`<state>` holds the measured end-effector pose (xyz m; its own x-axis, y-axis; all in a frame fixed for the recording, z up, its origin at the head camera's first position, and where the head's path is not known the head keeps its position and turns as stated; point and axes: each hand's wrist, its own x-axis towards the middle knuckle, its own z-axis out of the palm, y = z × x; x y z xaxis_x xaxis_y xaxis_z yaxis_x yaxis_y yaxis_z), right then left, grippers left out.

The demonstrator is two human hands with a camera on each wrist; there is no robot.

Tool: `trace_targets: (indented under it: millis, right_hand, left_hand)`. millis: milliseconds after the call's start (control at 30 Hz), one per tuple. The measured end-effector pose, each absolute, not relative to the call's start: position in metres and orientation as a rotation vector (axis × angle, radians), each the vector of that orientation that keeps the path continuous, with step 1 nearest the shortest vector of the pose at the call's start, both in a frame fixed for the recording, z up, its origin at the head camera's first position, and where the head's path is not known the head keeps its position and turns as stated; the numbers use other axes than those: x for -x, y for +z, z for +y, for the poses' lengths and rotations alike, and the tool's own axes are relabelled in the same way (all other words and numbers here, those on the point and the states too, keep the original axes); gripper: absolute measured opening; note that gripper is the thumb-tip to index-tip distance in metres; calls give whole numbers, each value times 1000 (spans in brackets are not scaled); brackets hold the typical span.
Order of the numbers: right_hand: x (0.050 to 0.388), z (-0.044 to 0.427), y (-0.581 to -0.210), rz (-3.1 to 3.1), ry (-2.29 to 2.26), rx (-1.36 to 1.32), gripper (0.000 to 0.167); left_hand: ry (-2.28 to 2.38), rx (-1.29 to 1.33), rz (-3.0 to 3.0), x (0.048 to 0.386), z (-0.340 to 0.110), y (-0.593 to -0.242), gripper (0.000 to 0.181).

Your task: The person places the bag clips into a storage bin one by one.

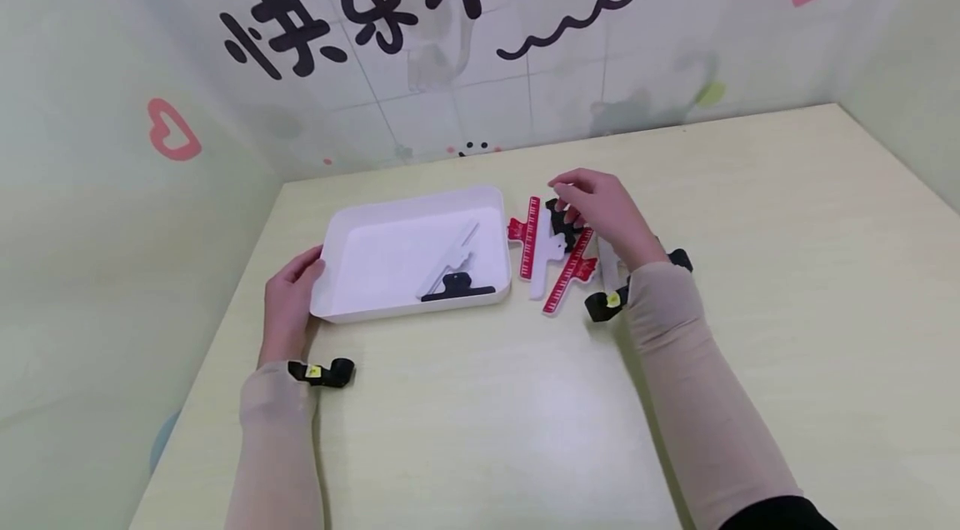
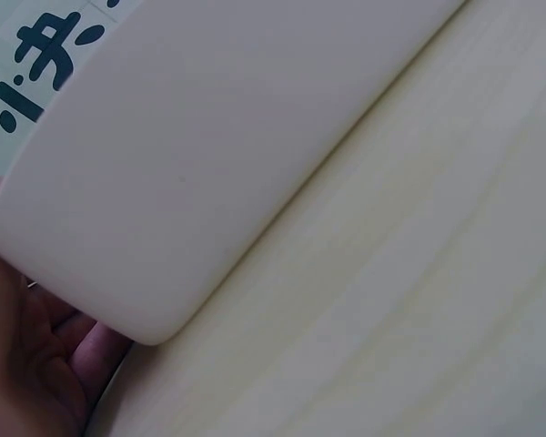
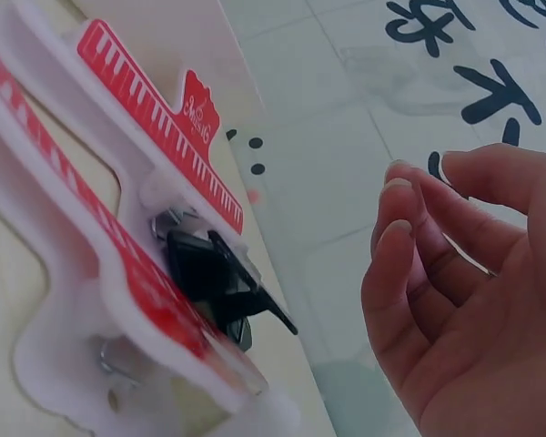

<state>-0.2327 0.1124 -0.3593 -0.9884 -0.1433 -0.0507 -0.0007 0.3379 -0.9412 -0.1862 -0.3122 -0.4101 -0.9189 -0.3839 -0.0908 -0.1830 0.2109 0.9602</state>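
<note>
A shallow white tray [image 1: 382, 251] stands on the table; a black clip [image 1: 457, 287] and a whitish clip [image 1: 453, 259] lie inside it. My left hand [image 1: 291, 297] holds the tray's left wall, with fingers curled beside its corner in the left wrist view. Over a group of clips to the right of the tray hovers my right hand [image 1: 603, 209], its fingers loosely bent and nothing between them. Below it lie a red-and-white clip with a piano-key pattern [image 1: 529, 242], another such clip [image 1: 567, 276], a white clip [image 1: 542, 259] and black clips [image 1: 562, 223], partly hidden.
The pale wooden table [image 1: 787, 263] meets a wall sheet [image 1: 420, 105] printed with black characters and hearts along its back edge. A further white clip [image 1: 608, 262] shows partly under the right forearm. Black wrist cameras sit on both sleeves.
</note>
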Motion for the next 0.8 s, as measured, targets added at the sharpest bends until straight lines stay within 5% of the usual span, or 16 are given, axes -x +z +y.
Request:
trace_targets:
  millis: [800]
  right_hand:
    - [236,140,-379,2399,-1742,-16,39]
  left_hand:
    - [-1781,-543,-2314,187,-312,-411,40]
